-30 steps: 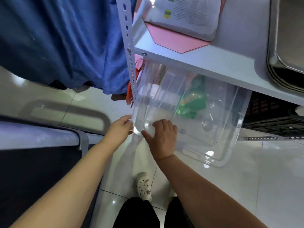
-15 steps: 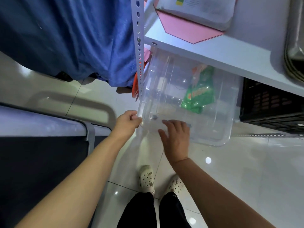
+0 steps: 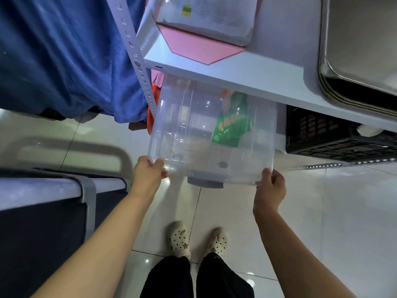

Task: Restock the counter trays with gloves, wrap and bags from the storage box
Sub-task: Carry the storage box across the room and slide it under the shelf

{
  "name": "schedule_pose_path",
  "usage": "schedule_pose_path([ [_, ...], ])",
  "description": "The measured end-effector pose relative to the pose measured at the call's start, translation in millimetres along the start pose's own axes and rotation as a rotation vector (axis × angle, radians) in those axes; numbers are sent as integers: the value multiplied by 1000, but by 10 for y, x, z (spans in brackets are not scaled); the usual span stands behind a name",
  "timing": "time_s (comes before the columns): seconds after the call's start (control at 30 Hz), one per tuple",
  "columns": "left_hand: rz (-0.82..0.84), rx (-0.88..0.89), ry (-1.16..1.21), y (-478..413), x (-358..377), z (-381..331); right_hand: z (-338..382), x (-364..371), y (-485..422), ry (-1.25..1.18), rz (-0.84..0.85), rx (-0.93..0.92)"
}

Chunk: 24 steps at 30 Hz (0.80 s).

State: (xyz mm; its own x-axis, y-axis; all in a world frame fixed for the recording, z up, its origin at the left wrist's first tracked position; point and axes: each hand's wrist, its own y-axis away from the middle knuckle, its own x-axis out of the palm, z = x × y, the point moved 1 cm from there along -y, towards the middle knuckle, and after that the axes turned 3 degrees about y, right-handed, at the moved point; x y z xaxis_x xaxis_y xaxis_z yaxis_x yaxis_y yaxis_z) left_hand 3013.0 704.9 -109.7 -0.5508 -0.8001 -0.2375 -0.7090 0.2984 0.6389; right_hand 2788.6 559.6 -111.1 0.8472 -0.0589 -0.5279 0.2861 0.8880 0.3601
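Nearest, below & btw. the two forearms: pale perforated clogs (image 3: 178,239) on glossy floor tiles (image 3: 343,211), w/ black trousers (image 3: 171,280) at the bottom edge. L hand (image 3: 148,175) & R hand (image 3: 269,190) are well apart, each clamped on a near corner of the clear storage box (image 3: 204,136): the L fingers curl over the near-left corner, the R thumb & fingers pinch the near-right corner. Btw. the hands, on the box's near edge, is a grey latch (image 3: 205,182). The box lies just beyond the hands, its far half tucked under a white shelf (image 3: 247,76); whether it rests on anything, can't tell. Inside, beyond R hand toward the far side, a green packet (image 3: 232,125) shows thru the plastic; other contents too faint to ID. Outboard of L hand, low & close, is a grey-framed dark surface (image 3: 43,186). Beyond R hand, beside the box under the same shelf, is a black slatted crate (image 3: 322,134). Beyond L hand stands a perforated metal upright (image 3: 137,61), w/ blue cloth (image 3: 64,50) hanging further out. Farthest, on top of the shelf: a pink sheet (image 3: 199,48) under a printed paper pack (image 3: 214,16), & past R hand a stack of metal trays (image 3: 361,50).
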Motion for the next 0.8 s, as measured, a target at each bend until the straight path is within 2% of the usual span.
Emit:
schedule_pose_path([
  [0.1,-13,73,126,-87,99,-316,230,63,-169,-112,12,36],
  [0.27,1,14,234,-330,298,-714,607,237,-485,-348,112,155],
  [0.47,-20,-46,330,-660,522,-972,763,454,-822,-414,266,196],
  [0.57,-5,-57,311,-779,617,-1002,767,559,-950,-473,306,187],
  [0.8,-80,-47,299,-977,761,-984,686,708,-1087,-438,381,70],
])
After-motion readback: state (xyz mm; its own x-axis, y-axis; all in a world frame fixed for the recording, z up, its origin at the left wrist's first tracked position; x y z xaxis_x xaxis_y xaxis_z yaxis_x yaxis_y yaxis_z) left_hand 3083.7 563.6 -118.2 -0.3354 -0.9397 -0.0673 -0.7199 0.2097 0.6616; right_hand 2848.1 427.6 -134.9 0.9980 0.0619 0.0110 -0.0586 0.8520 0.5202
